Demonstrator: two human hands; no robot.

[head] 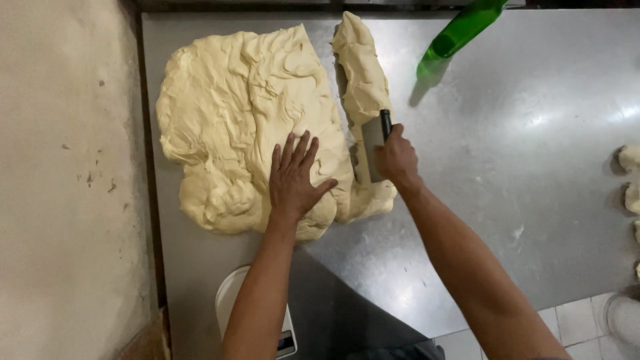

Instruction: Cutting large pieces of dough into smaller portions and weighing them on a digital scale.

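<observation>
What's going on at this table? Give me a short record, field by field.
surface: steel table
main item: large slab of dough, spread flat
cut piece: long dough strip, lying right of the slab with a gap between them
left hand: flat on the slab, fingers spread
right hand: grips a scraper, blade set in the cut between slab and strip
other items: green bottle at the far edge; small dough pieces at the right edge; white scale at the near edge
</observation>
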